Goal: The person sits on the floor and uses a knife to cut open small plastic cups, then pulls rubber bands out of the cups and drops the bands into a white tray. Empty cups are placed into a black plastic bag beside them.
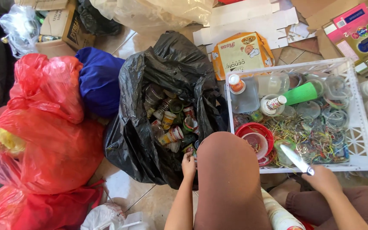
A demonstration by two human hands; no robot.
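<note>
- Knee (228, 179) in brown cloth filled the near foreground, between the two hands.
- Black bag (167, 106), the largest thing in reach, stood open on the floor, full of small cups and bottles (171, 123); red bags (47, 127) lay to its left.
- White crate (365, 140) on the right held sorted lids, cups and tangled coloured bands.
- Left hand (188, 164) rested at the black bag's near rim, fingers curled among the cups; whether they pinched one could not be told.
- Right hand (322, 179) gripped a knife (297, 159), fingers closed on its handle, blade over the crate's near edge.
- Judged step: drawing a cup from the black bag; next would call for a firm pinch.
</note>
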